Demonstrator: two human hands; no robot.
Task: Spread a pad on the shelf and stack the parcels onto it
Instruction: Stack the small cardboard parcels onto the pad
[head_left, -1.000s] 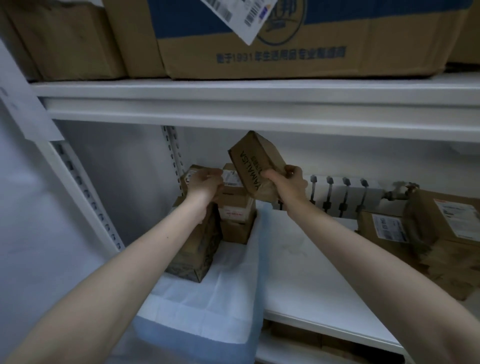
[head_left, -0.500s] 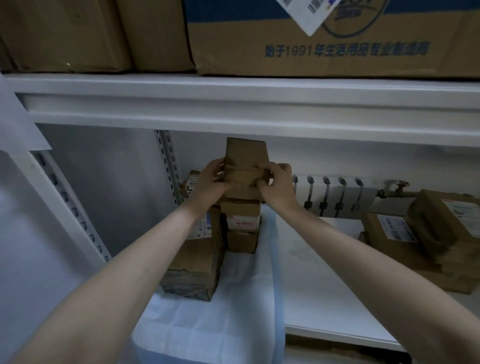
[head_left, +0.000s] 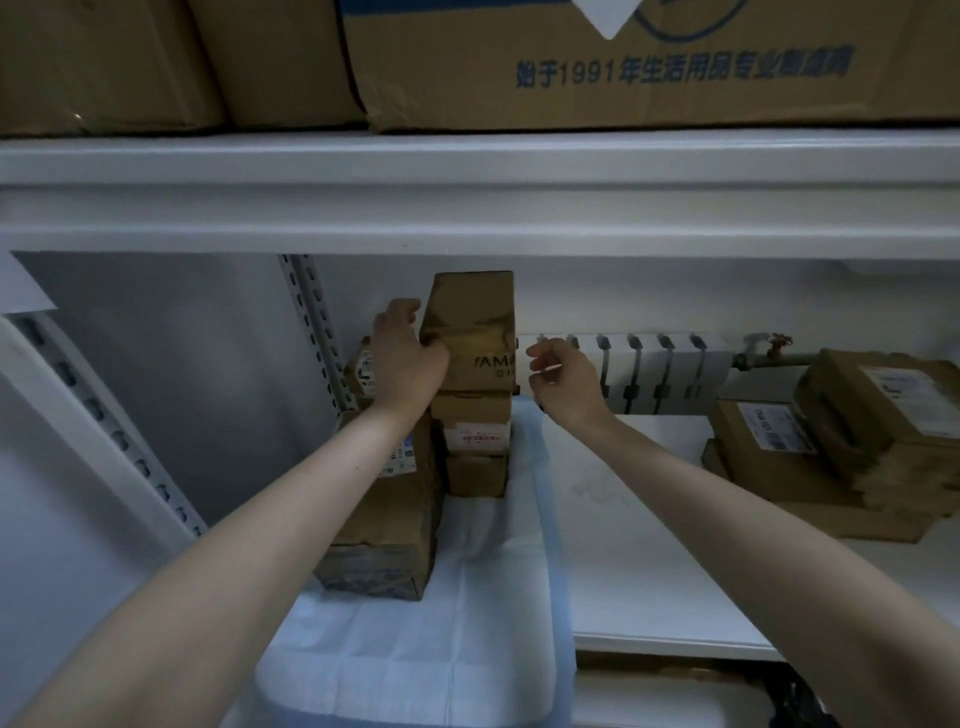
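A white pad with a blue edge (head_left: 441, 613) lies on the left part of the white shelf (head_left: 639, 545) and hangs over its front. On the pad stand a large brown parcel (head_left: 384, 525) and, behind it, a stack of small parcels (head_left: 475, 441). A brown box marked YAMA (head_left: 470, 332) stands upright on top of that stack. My left hand (head_left: 405, 358) presses against the box's left side. My right hand (head_left: 563, 376) hovers just right of the box, fingers apart, holding nothing.
More brown parcels (head_left: 841, 441) are piled at the right end of the shelf. A white radiator (head_left: 649, 374) runs along the back wall. The upper shelf (head_left: 478, 192) carries big cartons (head_left: 597, 62). A perforated upright (head_left: 311, 332) stands at the back left.
The box went from tilted in my right hand to upright on top of the small stack. My right hand has let go and drawn right; my left hand stays against the box.
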